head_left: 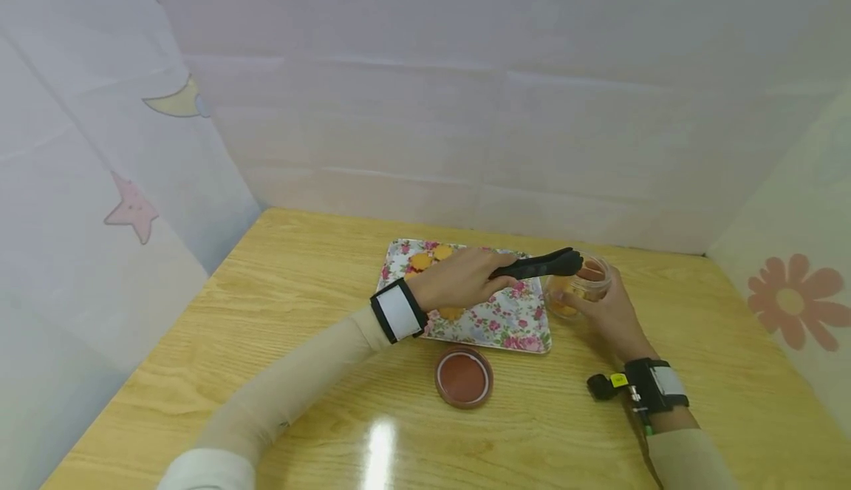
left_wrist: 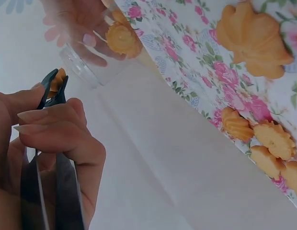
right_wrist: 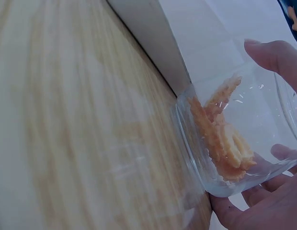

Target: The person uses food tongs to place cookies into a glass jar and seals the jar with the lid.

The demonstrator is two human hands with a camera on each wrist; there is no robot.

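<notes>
Left grip (head_left: 465, 279) squeezing black tongs (head_left: 540, 264) on a cookie, right grip (head_left: 608, 312) clasping jar (head_left: 577, 287), floral tray (head_left: 525, 327) beside, red lid (head_left: 463, 377) nearer

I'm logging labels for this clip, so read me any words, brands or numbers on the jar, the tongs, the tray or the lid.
None can be read: the glass jar, black tongs, floral tray and brown lid show no text.
The wall sheets carry only pictures: a moon, a star, a flower.

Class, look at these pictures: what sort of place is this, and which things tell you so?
Probably a staged tabletop booth, not a real kitchen: a bare wooden table is boxed in by pale sheets with star and flower shapes, and holds only a floral tray of cookies, a jar and tongs.
</notes>
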